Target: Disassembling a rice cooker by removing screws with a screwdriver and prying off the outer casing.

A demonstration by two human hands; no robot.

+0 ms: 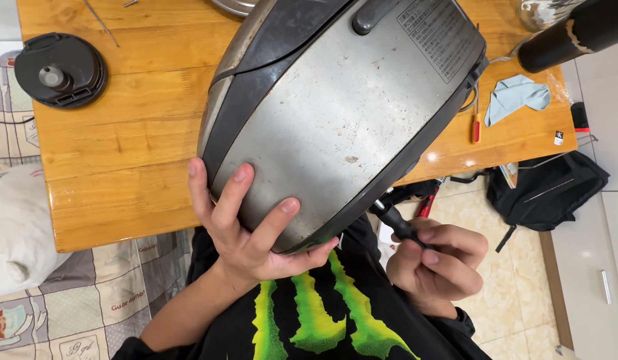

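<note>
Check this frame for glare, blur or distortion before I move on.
Head view: mostly sharp; soft sheen on the appliance's metal base, small bright glare spots on the varnished table near its right edge. The left hand and right hand with the screwdriver are crisp. Mild wide-angle bending at the edges; the dark bottle is cropped.

Scuffed matt metal appliance base, glossy varnished wooden table, black plastic lid.

The person wears a black T-shirt printed across the chest with jagged, claw-like stripes in bright green fading to yellow. The sleeves are short, so both forearms are bare. The left hand and right hand are bare, without rings, watch or gloves.
</note>
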